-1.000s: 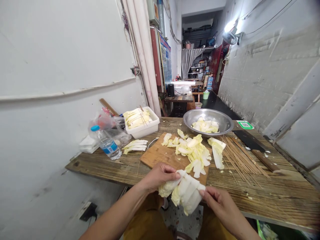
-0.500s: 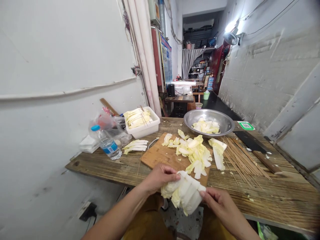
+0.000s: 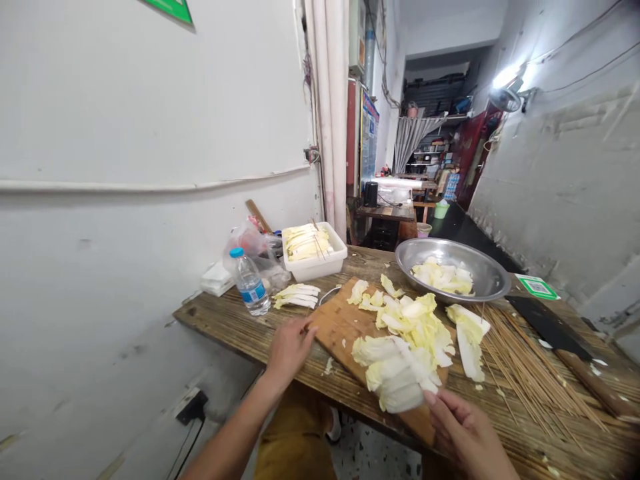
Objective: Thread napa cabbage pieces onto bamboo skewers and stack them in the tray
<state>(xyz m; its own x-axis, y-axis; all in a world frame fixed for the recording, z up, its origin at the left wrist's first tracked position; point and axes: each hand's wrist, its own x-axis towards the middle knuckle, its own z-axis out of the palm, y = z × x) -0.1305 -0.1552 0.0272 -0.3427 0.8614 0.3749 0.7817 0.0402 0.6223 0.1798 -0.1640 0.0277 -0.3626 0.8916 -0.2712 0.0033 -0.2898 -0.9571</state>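
My right hand (image 3: 465,427) is closed, thumb and fingers pinching the right end of a flat row of napa cabbage pieces (image 3: 395,373). The pieces hang together over the front of the wooden cutting board (image 3: 335,327). At the board's left edge, my left hand (image 3: 290,347) is low over the tabletop with its fingers drawn together; whatever they hold is hidden. Behind the held row, loose cabbage leaves (image 3: 415,320) are heaped on the board. One larger leaf (image 3: 470,340) lies to the right of it, beside a spread of bamboo skewers (image 3: 535,367).
A steel bowl (image 3: 490,287) with cabbage stands behind the board. Further left are a white tub (image 3: 315,268) of skewered cabbage, cabbage strips (image 3: 297,295), a water bottle (image 3: 250,283) and plastic bags (image 3: 255,243). At right lies a cleaver (image 3: 550,327).
My left hand has let go of the cabbage row and moved left to the table beside the board. My right hand still holds the row. The view has swung left.
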